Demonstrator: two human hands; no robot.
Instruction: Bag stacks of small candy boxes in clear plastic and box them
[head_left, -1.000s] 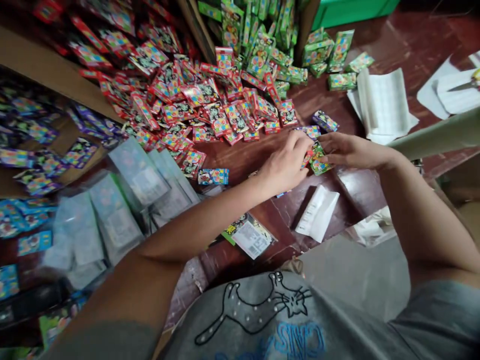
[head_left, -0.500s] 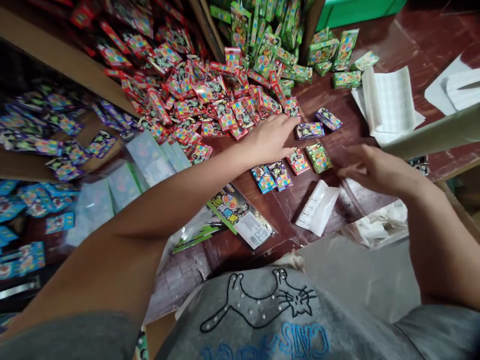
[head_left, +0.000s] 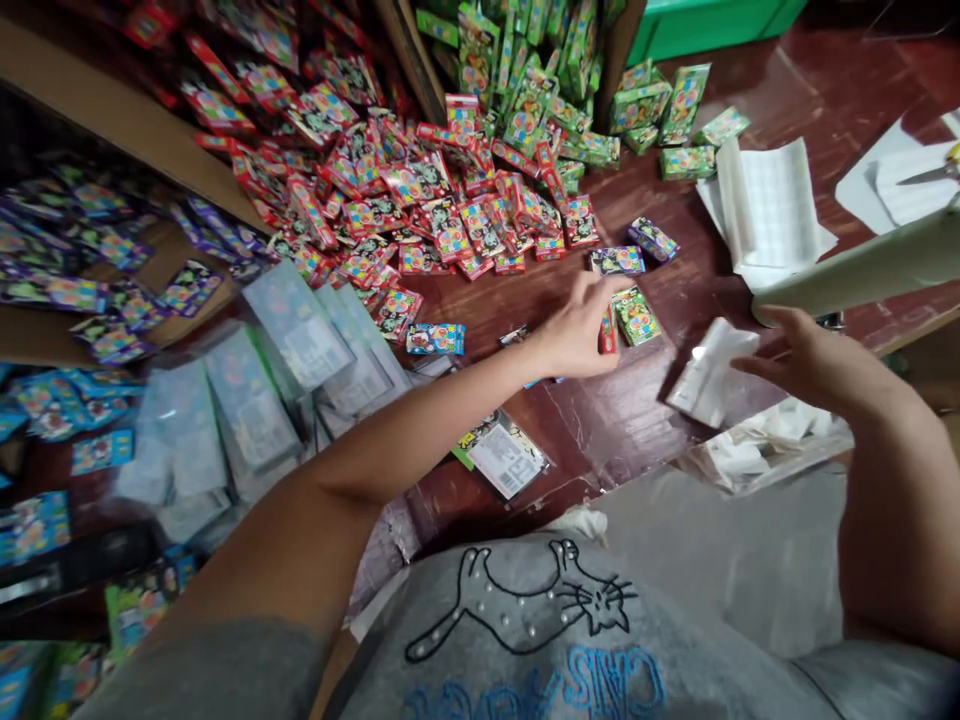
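Observation:
My left hand [head_left: 581,330] is closed round a small red printed box [head_left: 607,335], which shows its narrow side. Beside it lies a green printed box [head_left: 637,316]. Two purple boxes, one purple box [head_left: 618,261] and another purple box [head_left: 654,240], lie just beyond. My left wrist and forearm mostly hide other small boxes on the table. At the right, my right hand [head_left: 814,360] has a blurred white paper slip [head_left: 712,375] at its thumb and fingers, tilted above the table. A printed plastic pouch [head_left: 506,455] with a white label lies nearer my body.
Piles of red boxes [head_left: 367,190], green boxes [head_left: 525,100], purple boxes [head_left: 112,280] and blue boxes [head_left: 64,400] spread across the far and left sides. Filled clear pouches [head_left: 255,390] overlap at left. Crumpled white papers [head_left: 772,445], a grey-green tube [head_left: 862,265] and scissors [head_left: 930,172] are at right.
My left hand has drawn back toward me from the red pile and taken the red box. The white slip has shifted right with my right hand. A blue box now shows at left, uncovered by my forearm.

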